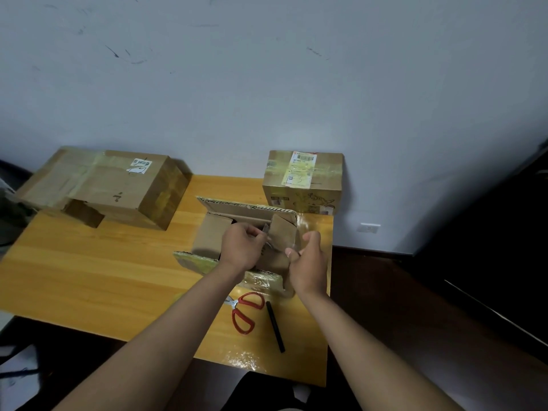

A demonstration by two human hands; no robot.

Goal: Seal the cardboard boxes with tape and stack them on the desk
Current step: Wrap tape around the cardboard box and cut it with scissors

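Observation:
An open cardboard box (213,232) sits on the wooden desk (89,277) in front of me, its long flaps spread and its short flaps folded inward. My left hand (241,247) is over the box and pinches something small and clear by the right inner flap. My right hand (308,262) is at the box's right side, fingers curled, pinching a strip of clear tape (292,249) that runs between both hands. A large taped box (103,188) stands at the back left. A smaller taped box (304,182) with labels stands at the back right.
Red-handled scissors (244,312) and a black marker (275,326) lie on the desk near its front edge, just under my arms. The wall rises right behind the desk. A dark floor drops off past the desk's right edge.

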